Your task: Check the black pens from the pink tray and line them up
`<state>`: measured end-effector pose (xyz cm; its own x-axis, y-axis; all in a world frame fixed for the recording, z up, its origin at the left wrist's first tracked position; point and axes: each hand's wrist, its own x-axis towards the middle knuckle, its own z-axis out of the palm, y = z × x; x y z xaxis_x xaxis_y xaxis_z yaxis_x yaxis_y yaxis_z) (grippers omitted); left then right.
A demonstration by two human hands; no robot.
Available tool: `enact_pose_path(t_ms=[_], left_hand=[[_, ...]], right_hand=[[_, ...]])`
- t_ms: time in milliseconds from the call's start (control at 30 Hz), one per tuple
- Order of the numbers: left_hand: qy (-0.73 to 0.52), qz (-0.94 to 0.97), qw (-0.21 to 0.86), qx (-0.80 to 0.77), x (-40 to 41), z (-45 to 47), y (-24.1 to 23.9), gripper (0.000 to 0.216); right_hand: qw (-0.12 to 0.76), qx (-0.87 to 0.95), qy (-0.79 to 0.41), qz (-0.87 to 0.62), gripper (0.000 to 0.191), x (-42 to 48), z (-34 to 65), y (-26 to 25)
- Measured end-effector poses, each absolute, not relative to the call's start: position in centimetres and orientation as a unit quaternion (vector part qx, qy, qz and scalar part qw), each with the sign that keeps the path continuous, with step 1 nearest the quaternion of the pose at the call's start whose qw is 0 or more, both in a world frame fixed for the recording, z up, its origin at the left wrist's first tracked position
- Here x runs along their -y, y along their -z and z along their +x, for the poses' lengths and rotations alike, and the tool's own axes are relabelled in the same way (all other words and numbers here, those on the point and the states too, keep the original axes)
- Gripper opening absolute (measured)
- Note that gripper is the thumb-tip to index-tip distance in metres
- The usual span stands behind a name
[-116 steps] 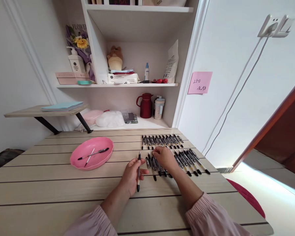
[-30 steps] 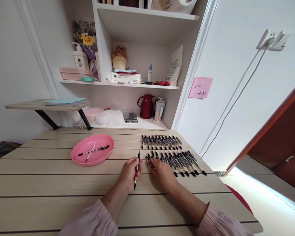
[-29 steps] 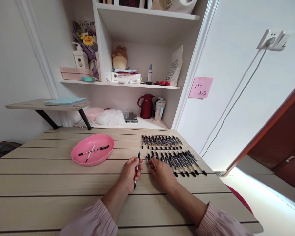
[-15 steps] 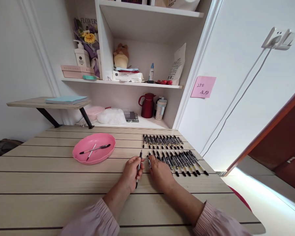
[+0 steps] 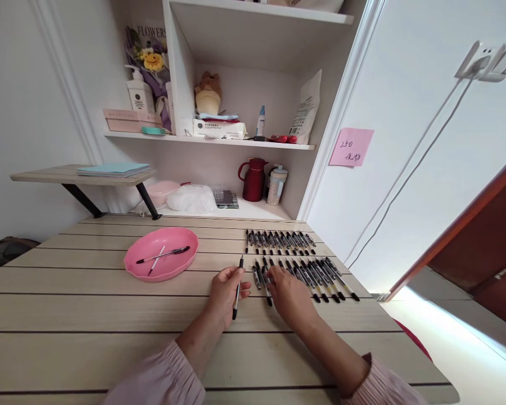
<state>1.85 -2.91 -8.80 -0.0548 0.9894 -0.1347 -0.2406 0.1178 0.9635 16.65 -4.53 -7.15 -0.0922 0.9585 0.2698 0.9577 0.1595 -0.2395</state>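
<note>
My left hand (image 5: 225, 292) is closed around a black pen (image 5: 238, 286) that points away from me, its tip near the table. My right hand (image 5: 290, 292) lies palm down on the near row of black pens (image 5: 316, 271), fingers curled over the row's left end, touching several pens there. A second, tidier row of pens (image 5: 278, 240) lies farther back. Both rows sit on the wooden slatted table (image 5: 109, 315).
A pink oval dish (image 5: 162, 261) with a black pen and a thin white refill stands left of the rows. Behind are shelves with a red jug (image 5: 252, 179), a cup, bottles and a plush toy. A pink note (image 5: 351, 147) hangs on the wall.
My right hand has shifted right along the near row, uncovering two pens at its left end. My left hand keeps the pen in about the same place. The camera tilted slightly.
</note>
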Motion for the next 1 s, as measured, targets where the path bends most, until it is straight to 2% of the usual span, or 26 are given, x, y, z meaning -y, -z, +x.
enact_pose_path(t_ms=[200, 433, 700, 1000], left_hand=[[-0.494, 0.526, 0.425, -0.547, 1.9, 1.4, 9.4, 0.021], [-0.375, 0.658, 0.251, -0.603, -0.2, 2.0, 9.6, 0.016], [-0.256, 0.720, 0.110, -0.635, -2.3, 3.7, 9.4, 0.021], [-0.192, 0.746, 0.067, -0.634, -2.6, 3.8, 9.1, 0.034]], right_hand=[[0.292, 0.709, 0.032, -0.641, 0.012, 5.1, 19.0, 6.1], [0.388, 0.691, 0.046, -0.608, 0.018, 4.1, 19.8, 7.8], [0.401, 0.692, 0.055, -0.598, 0.017, 3.8, 20.3, 8.5], [0.403, 0.690, 0.037, -0.600, 0.016, 3.6, 20.5, 8.6]])
